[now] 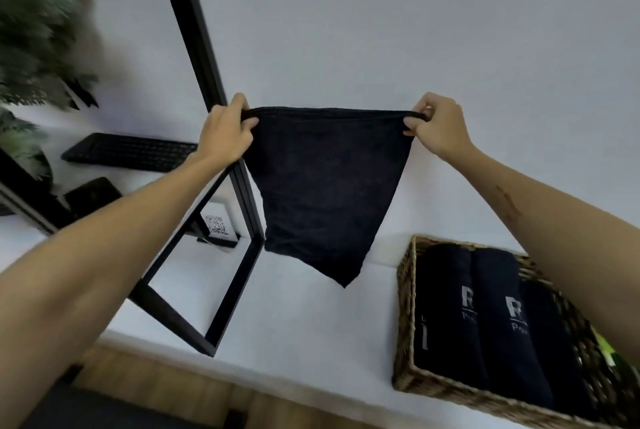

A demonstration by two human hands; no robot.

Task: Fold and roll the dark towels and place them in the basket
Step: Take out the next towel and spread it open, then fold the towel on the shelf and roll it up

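Note:
A dark towel (322, 186) hangs in the air in front of the white wall, stretched flat between my hands. My left hand (228, 130) pinches its top left corner. My right hand (436, 123) pinches its top right corner. The towel's lower edge hangs a little above the white tabletop. At the lower right stands a woven wicker basket (403, 307) with three rolled dark towels (478, 324) lying side by side in it; two show a pale printed logo.
A black metal frame (204, 54) rises on the left, its base (173, 321) resting on the white table. Behind it lie a black keyboard (128, 151), a dark flat object (93, 196), a QR-code stand (218, 226) and a green plant (31, 47).

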